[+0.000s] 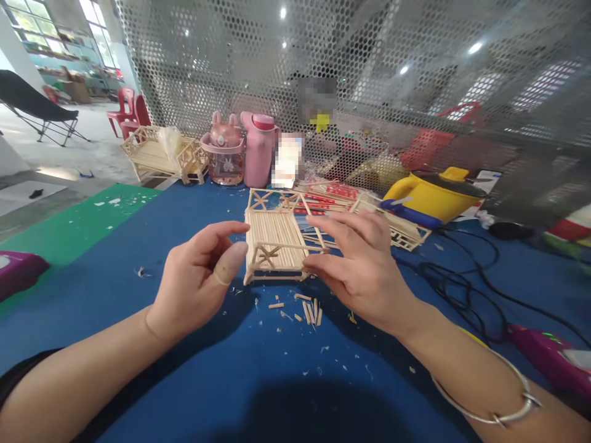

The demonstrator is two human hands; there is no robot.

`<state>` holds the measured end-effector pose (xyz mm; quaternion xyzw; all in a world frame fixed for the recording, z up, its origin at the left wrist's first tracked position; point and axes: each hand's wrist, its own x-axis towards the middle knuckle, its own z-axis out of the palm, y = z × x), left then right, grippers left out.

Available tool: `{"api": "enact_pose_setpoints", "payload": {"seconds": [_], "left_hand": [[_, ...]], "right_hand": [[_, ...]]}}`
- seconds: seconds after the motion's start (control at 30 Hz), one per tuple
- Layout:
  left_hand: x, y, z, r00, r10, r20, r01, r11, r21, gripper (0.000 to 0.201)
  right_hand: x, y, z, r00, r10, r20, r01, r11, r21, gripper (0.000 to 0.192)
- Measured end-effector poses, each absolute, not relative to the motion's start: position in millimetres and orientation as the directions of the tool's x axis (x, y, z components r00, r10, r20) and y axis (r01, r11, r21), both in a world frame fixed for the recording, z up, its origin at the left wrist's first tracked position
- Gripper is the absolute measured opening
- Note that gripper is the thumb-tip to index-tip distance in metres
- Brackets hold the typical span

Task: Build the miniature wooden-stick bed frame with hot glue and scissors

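Note:
On the blue table stands a small wooden stick model (277, 237), with a slatted floor and cross-braced railings at its near and far ends. My left hand (198, 271) has its index finger and thumb at the model's left edge; tape is wrapped round the thumb. On the other side, my right hand (364, 264) holds the model's right railing between fingers and thumb, hiding part of it. Short cut stick pieces (311, 312) lie scattered in front of the model.
Behind are a pink bottle (259, 151), a pink-lidded jar (226, 157), a larger stick model (157, 154) and stick bundles (327, 198). At right sit another stick model (406, 231), a yellow pot (434, 194), black cables (462, 283) and a purple device (549, 357). A perforated metal screen (240, 55) rises behind.

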<state>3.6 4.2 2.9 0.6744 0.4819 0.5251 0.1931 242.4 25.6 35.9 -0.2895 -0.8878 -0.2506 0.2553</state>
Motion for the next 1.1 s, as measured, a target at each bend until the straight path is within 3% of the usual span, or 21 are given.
{"api": "enact_pose_setpoints", "payload": {"seconds": [0.23,0.57,1.1], "left_hand": [[6,5,0,-0.027,0.904,0.426,0.381,-0.385,0.841,0.029],[9,5,0,-0.011,0.921,0.39,0.369,-0.358,0.858,0.029],[8,4,1,-0.003,0.919,0.395,0.363,-0.367,0.856,0.028]], "right_hand": [[241,30,27,-0.654,0.38,0.654,0.668,0.696,0.264,0.006],[239,31,24,-0.633,0.402,0.662,0.676,0.703,0.22,0.007],[242,27,22,-0.653,0.367,0.663,0.669,0.69,0.277,0.01]]}}
